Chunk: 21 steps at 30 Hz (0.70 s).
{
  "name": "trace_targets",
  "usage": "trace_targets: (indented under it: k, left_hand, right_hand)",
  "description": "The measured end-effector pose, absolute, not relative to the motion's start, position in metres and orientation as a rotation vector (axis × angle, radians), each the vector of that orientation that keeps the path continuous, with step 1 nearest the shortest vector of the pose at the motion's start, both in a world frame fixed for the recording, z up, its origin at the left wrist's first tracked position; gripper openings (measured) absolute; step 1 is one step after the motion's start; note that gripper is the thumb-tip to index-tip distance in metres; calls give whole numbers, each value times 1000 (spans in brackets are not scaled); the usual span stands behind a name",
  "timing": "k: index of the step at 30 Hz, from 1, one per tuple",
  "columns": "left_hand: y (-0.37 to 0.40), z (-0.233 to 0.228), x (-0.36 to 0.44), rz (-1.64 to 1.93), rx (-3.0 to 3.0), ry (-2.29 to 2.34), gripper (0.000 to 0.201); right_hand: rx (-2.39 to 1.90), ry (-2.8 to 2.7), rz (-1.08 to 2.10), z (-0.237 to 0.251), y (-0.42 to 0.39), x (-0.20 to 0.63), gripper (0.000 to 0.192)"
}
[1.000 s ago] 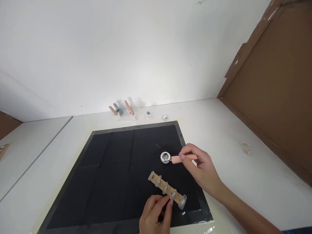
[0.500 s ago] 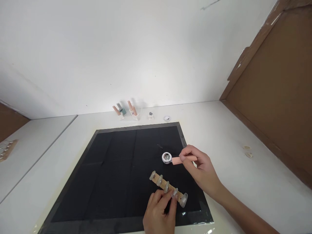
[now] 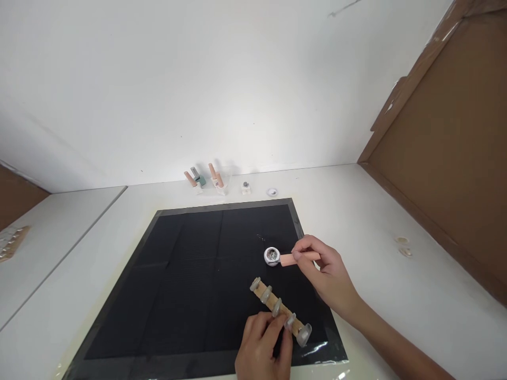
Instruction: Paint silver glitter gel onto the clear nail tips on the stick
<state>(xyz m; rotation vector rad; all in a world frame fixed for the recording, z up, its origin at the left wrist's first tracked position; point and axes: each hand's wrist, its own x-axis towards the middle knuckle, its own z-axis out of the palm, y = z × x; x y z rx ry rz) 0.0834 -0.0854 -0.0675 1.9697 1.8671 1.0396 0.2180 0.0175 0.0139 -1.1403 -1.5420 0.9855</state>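
Note:
A wooden strip (image 3: pixel 273 302) carrying several clear nail tips lies diagonally on the black mat (image 3: pixel 190 274), near its front right corner. My left hand (image 3: pixel 263 351) grips the strip's near end from below with its fingertips. My right hand (image 3: pixel 327 274) pinches a pink-handled brush (image 3: pixel 299 258) whose tip rests in a small round white jar (image 3: pixel 272 256) of silvery glitter on the mat.
Several small nail polish bottles (image 3: pixel 216 181), a tiny pot (image 3: pixel 245 187) and a round lid (image 3: pixel 271 191) stand along the white wall behind the mat. A brown cardboard panel (image 3: pixel 447 137) leans at the right. Two small discs (image 3: pixel 404 246) lie on the white table.
The wooden strip has slid slightly right and toward me in my left hand. My right hand keeps the brush at the jar.

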Motion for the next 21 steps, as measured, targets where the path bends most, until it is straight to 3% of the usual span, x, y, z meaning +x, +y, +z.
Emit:
trace_targets:
  k: [15,21]
  left_hand:
    - [-89,-64,86,997,1874,1833,12]
    - [-92,-65,81,1205,1728,1713,12]
  right_hand:
    - [-1210,-1520,1049,14,17,218,14]
    - [-1219,-1522,1022,15,16,219,15]
